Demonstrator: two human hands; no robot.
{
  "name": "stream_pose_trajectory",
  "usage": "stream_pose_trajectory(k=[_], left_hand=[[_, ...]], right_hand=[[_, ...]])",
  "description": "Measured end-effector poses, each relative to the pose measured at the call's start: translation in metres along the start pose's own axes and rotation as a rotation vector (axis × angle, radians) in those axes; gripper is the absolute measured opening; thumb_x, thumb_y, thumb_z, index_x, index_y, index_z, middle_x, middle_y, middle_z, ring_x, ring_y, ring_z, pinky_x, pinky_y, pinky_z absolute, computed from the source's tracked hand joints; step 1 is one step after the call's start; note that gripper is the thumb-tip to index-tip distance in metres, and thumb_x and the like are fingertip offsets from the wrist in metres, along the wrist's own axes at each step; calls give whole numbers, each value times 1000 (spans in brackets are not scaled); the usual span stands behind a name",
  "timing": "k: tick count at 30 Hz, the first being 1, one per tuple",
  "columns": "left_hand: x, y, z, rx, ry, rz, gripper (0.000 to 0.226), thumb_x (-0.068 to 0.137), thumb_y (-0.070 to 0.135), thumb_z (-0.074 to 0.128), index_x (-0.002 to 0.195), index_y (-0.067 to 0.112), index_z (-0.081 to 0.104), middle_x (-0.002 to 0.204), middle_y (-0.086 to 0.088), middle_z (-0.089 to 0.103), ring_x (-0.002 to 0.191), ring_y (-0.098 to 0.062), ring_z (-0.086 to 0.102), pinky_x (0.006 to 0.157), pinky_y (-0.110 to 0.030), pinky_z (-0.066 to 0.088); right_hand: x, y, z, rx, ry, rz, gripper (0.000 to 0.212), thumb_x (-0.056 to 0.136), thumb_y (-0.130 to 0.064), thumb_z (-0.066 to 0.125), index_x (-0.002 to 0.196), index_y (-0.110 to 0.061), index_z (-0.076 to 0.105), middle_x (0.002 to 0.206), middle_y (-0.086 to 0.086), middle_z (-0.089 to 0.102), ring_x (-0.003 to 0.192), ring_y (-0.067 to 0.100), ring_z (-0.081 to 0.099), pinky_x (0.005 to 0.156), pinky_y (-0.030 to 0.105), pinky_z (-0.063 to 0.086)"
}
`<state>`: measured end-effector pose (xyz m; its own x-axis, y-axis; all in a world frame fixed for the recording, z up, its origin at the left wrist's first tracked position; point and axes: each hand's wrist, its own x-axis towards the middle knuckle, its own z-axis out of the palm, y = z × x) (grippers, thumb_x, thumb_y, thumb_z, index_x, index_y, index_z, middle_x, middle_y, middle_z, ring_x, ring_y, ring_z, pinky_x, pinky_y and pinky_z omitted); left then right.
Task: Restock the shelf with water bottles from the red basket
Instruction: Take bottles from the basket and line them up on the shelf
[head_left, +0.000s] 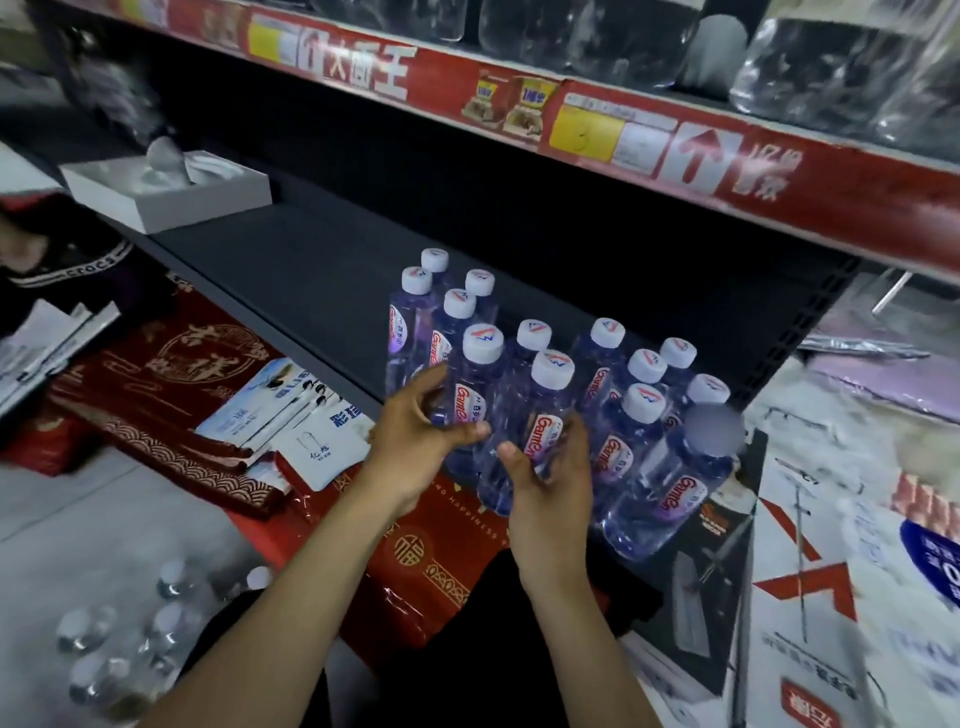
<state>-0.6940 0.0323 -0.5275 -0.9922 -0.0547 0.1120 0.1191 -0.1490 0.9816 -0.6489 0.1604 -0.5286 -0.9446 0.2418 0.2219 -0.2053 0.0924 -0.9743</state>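
Observation:
Several clear water bottles with white caps and red-and-white labels stand in rows on the dark shelf. My left hand curls round the front-left bottle, thumb across its front and fingers on its left side. Beside it, my right hand cups the neighbouring front bottle, with the thumb on the left and the fingers on the right. Both bottles are upright at the shelf's front edge. More bottles show blurred at the lower left; no red basket is visible around them.
A white open box sits on the shelf's far left. An upper shelf with a red price strip hangs overhead. Red gift boxes and printed cartons lie below the shelf. Another person is at the left edge.

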Motion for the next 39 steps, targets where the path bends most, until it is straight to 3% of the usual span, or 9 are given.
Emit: stream_pose_trajectory(k=[6,10,15,21,26,29,32,36,39], left_hand=[[9,-12,10,26,34,-12,72,72,-9,77,120,37,52,109,23,63,93,15,62,74,-8,51],[11,-20,14,58,62,7,76,75,-6,77,129,38,47,115,29,52,94,27,52,76,-2,46],[18,-26,17,195,59,40,74,80,7,76,136,39,40,135,15,48,126,-1,46,109,-31,43],[18,-30,19,347,52,131,72,80,5,76,140,28,42,129,15,51,113,17,49,98,-6,41],[17,-34,16,541,85,139,85,80,11,77,149,30,33,141,3,31,134,-10,35,112,-21,31],[18,-38,15,586,62,129,89,79,9,78,149,35,28,147,2,33,137,-11,36,110,-20,30],[21,-41,17,609,89,125,84,78,13,79,144,32,31,141,1,44,131,-13,46,109,-38,43],[27,-41,20,630,116,105,78,79,14,78,142,26,35,140,-2,47,130,-16,47,109,-38,43],[28,-42,22,659,119,130,76,79,16,78,141,26,35,142,-1,47,131,-17,47,109,-39,43]], right_hand=[[16,16,6,-44,61,5,63,91,-2,63,142,-28,37,120,-41,48,108,-28,46,85,-5,36],[24,26,9,-114,78,38,67,94,-7,61,150,-23,29,142,-10,50,126,-5,47,105,15,39],[32,20,12,-153,44,92,75,97,-12,57,155,-25,12,137,-21,39,121,-10,37,104,17,29],[34,21,11,-264,20,155,80,97,-20,58,155,-29,4,141,-16,40,128,2,39,112,28,30],[42,23,15,-351,31,257,84,96,-16,57,154,-28,-1,155,3,36,138,18,39,114,38,34],[45,18,14,-360,7,310,83,98,-9,51,155,-22,-8,147,2,42,116,13,47,97,26,37],[45,17,17,-405,16,337,78,99,-6,47,155,-20,-5,129,3,50,93,10,52,86,27,40],[51,20,22,-466,60,410,52,99,-13,46,145,-10,21,122,13,57,93,22,55,80,32,42],[54,18,25,-463,95,416,58,100,-14,45,149,-14,14,130,15,54,101,26,54,85,34,42]])
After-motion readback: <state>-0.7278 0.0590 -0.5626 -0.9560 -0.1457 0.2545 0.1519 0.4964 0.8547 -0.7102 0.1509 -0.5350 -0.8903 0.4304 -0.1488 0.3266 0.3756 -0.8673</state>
